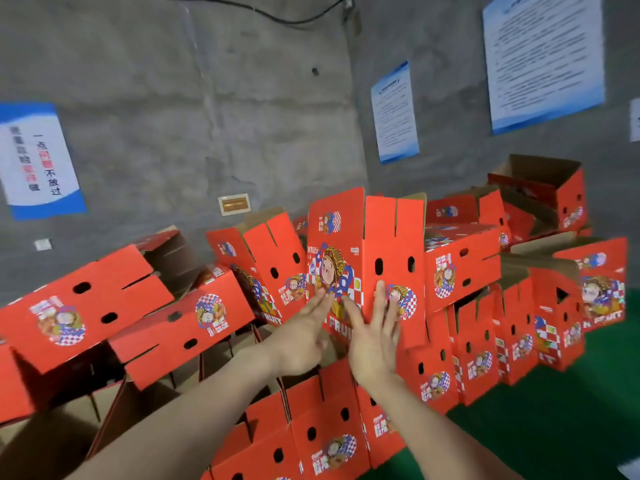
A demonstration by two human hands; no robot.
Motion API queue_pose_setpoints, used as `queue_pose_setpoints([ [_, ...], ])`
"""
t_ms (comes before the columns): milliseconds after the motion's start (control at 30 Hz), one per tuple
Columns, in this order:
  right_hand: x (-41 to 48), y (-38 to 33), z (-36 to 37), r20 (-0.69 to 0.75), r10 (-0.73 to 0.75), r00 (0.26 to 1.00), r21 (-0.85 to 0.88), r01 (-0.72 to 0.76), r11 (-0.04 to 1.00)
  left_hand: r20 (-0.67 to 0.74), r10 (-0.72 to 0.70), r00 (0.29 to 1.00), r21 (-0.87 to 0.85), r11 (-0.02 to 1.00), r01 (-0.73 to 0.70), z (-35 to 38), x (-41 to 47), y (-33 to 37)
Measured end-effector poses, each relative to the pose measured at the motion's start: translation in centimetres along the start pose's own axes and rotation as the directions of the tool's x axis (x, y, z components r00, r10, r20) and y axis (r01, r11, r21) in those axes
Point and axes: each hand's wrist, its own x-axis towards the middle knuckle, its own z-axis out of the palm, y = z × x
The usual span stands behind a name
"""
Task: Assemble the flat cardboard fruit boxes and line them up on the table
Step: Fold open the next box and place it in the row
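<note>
An upright red fruit box (363, 258) with a cartoon print and open top flaps stands on top of a pile of other red boxes. My left hand (304, 337) has its fingers straight against the box's printed front face. My right hand (375, 337) lies flat with spread fingers across the box's corner, near two oval holes. Neither hand grips anything.
Several assembled red boxes (104, 299) lie tilted and stacked to the left, right (540, 306) and below (322, 431). A grey concrete wall (207, 116) with posted notices (543, 60) stands behind. Green floor (561, 427) shows at the lower right.
</note>
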Motion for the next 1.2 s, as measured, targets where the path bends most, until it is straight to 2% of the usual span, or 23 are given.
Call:
queue_pose_setpoints([
  [167,2.9,0.9,-0.2,0.229,0.084,0.97,-0.089,-0.065,0.994,0.082,-0.12,0.989,0.151,0.983,0.107,0.3,-3.2,-3.5],
  [333,6.0,-0.5,-1.7,0.441,0.21,0.873,-0.121,-0.174,0.977,0.081,-0.24,0.967,0.229,0.949,0.216,-0.7,-7.3,-7.4],
  [433,5.3,-1.2,-2.2,0.451,0.256,0.855,-0.083,-0.246,0.966,0.09,-0.296,0.951,0.239,0.933,0.268,-1.0,-10.6,-9.3],
  [500,4.0,-1.8,-2.5,0.388,0.241,0.89,-0.05,-0.241,0.969,0.089,-0.336,0.937,0.25,0.919,0.306,-1.2,-13.0,-10.4],
  [633,1.7,-3.9,-3.2,0.255,0.1,0.962,0.016,-0.107,0.994,0.036,-0.38,0.924,0.233,0.903,0.362,-2.5,-18.2,-12.2],
  [733,0.2,-6.4,-4.8,0.099,-0.031,0.995,0.237,0.007,0.972,-0.036,-0.405,0.914,0.162,0.9,0.405,-3.3,-22.7,-12.4],
  [800,-1.2,-8.9,-6.0,-0.017,-0.115,0.993,0.364,0.113,0.925,-0.074,-0.429,0.901,0.11,0.894,0.434,-2.9,-26.5,-12.3],
  [867,-3.2,-12.5,-6.8,-0.07,-0.165,0.984,0.441,0.179,0.879,-0.082,-0.469,0.879,0.054,0.879,0.474,-1.9,-30.9,-12.5],
  [967,-8.3,-19.6,-7.1,-0.015,-0.316,0.948,0.572,0.268,0.775,-0.082,-0.576,0.813,-0.03,0.817,0.576,0.7,-38.0,-13.4],
  [1067,-15.8,-26.7,-6.5,0.054,-0.487,0.872,0.711,0.309,0.632,-0.053,-0.699,0.713,-0.123,0.713,0.69,3.6,-45.6,-14.3],
  [1167,-25.0,-32.5,-5.2,0.215,-0.568,0.795,0.822,0.167,0.545,-0.025,-0.799,0.6,-0.192,0.593,0.782,6.4,-53.5,-15.1],
  [1200,-28.4,-34.2,-4.6,0.314,-0.594,0.74,0.83,0.089,0.55,-0.014,-0.835,0.55,-0.2,0.541,0.817,7.3,-56.4,-15.2],
])
